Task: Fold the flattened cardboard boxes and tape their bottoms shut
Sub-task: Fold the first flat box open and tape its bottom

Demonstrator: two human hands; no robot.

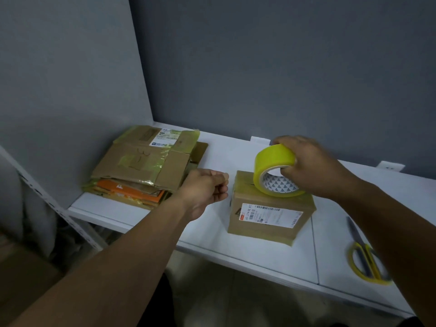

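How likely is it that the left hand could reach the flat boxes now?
Probably yes. The left hand is right beside the flat boxes, nothing shows between them, and its curled fingers seem to hold nothing.

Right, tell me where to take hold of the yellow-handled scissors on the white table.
Take the yellow-handled scissors by their handle loops, coming in from the front edge of the white table. They lie flat, with the loops nearest that edge and the blades pointing away toward the wall, so the loops are what you reach first.
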